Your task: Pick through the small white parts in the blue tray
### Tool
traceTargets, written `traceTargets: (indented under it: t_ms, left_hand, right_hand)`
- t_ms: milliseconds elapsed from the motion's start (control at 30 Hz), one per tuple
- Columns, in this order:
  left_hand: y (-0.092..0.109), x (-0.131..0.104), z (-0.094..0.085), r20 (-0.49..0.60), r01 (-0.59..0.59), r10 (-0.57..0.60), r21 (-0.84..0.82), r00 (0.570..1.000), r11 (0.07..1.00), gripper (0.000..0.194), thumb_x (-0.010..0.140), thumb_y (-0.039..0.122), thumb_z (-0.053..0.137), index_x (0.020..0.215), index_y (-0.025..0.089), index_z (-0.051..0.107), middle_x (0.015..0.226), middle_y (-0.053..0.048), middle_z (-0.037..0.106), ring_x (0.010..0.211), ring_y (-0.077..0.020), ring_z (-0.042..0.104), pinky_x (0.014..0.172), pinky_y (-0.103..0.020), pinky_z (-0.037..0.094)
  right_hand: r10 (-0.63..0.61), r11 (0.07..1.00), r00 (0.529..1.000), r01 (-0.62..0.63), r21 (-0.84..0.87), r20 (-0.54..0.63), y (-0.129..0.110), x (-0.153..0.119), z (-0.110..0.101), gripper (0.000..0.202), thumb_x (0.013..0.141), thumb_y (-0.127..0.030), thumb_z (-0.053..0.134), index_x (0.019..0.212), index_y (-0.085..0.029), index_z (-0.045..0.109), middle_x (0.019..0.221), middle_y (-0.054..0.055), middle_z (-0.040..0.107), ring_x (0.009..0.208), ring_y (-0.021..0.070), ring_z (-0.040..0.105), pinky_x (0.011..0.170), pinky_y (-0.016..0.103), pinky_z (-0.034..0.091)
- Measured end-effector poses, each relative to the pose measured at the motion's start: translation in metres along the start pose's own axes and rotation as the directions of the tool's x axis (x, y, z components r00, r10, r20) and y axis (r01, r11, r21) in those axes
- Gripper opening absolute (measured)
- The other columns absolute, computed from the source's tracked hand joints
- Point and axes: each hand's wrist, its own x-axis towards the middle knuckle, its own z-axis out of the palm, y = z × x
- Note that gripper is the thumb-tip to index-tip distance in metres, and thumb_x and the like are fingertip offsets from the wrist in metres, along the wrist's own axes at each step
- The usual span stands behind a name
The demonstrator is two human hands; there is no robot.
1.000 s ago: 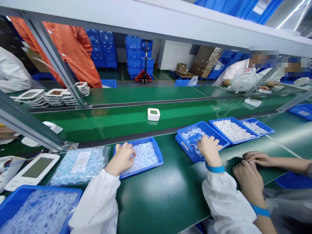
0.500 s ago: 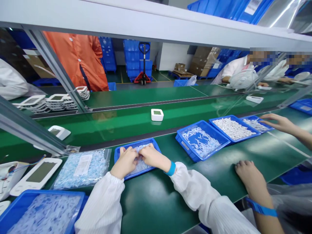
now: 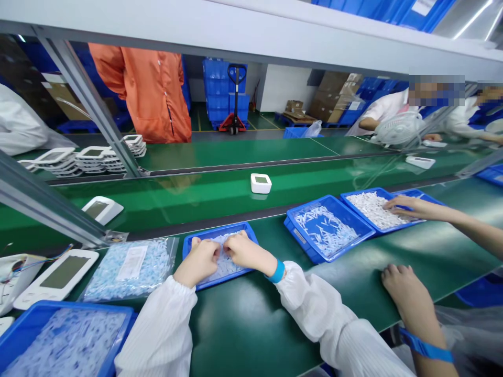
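Observation:
My left hand (image 3: 201,260) and my right hand (image 3: 248,251) work close together over a small blue tray (image 3: 223,280) of pale translucent pieces (image 3: 227,266). Both hands are closed, fingertips bent down at the pieces. Anything pinched in them is too small or hidden to make out. A blue band circles my right wrist. Left of the tray lies a clear bag (image 3: 128,269) of light blue pieces with a white label. Nearer to me on the left stands a larger blue tray (image 3: 128,335) of translucent bluish pieces.
Right of me, a co-worker's hand (image 3: 406,207) reaches over blue trays of white parts (image 3: 371,209); the other hand (image 3: 404,285) rests on the green bench. White devices (image 3: 261,183) sit on the green conveyor. A metal post (image 3: 94,104) and overhead shelf (image 3: 236,31) frame the view.
My left fingers have drawn slightly back and curled more; my right hand stays about the same. The co-worker's hand moved left to the white parts. The person in orange shifted right.

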Motion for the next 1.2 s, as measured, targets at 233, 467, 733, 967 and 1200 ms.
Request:
traceTargets:
  t_ms: [233,467,733,967,1200]
  left_hand:
    - [-0.007,0.0,-0.014,-0.134,-0.008,-0.001,-0.064,0.991,0.998,0.031,0.072,0.003,0.042,0.089,0.018,0.063,0.084,-0.004,0.066,0.086,-0.0185,0.057,0.078,-0.031,0.036]
    - [-0.011,0.0,-0.014,-0.156,-0.015,0.005,-0.062,0.988,0.998,0.028,0.077,0.01,0.045,0.086,0.02,0.069,0.088,-0.005,0.068,0.091,-0.0207,0.057,0.084,-0.033,0.039]
    - [-0.015,0.0,-0.013,-0.13,0.021,-0.024,-0.025,0.991,0.999,0.022,0.075,0.014,0.049,0.082,0.02,0.069,0.087,-0.005,0.069,0.086,-0.0201,0.06,0.079,-0.03,0.04]
    - [-0.024,-0.001,-0.013,-0.118,0.069,-0.067,0.01,0.991,0.998,0.021,0.073,0.013,0.047,0.078,0.019,0.066,0.084,-0.004,0.069,0.085,-0.0198,0.06,0.076,-0.029,0.039]
    - [-0.023,0.0,-0.012,-0.131,0.076,-0.072,0.025,0.989,0.997,0.015,0.073,0.015,0.049,0.075,0.019,0.063,0.079,-0.004,0.067,0.083,-0.0199,0.06,0.074,-0.029,0.038]
  right_hand:
    - [0.041,0.922,0.983,0.032,0.387,-0.181,0.005,0.0,-0.019,0.014,0.08,-0.01,0.054,0.088,-0.013,0.065,0.086,0.006,0.066,0.079,0.015,0.06,0.074,0.025,0.042]
    - [0.064,0.735,0.992,0.029,0.678,-0.112,0.009,0.004,-0.013,0.014,0.086,-0.016,0.05,0.094,-0.016,0.063,0.079,0.002,0.065,0.073,0.0131,0.061,0.069,0.024,0.047]
    - [0.031,0.765,0.996,0.028,0.644,-0.08,0.009,0.005,-0.008,0.024,0.085,-0.013,0.05,0.104,-0.015,0.064,0.087,0.004,0.069,0.082,0.0153,0.064,0.074,0.025,0.047]
    - [-0.033,0.894,0.998,0.056,0.444,-0.06,0.007,0.003,-0.01,0.019,0.082,-0.011,0.053,0.09,-0.015,0.07,0.082,0.003,0.069,0.076,0.0141,0.061,0.07,0.022,0.044]
    - [-0.219,0.943,0.976,0.211,0.256,0.002,-0.005,0.0,0.012,0.021,0.08,-0.007,0.054,0.092,-0.014,0.07,0.09,0.007,0.065,0.092,0.0176,0.057,0.089,0.028,0.04]
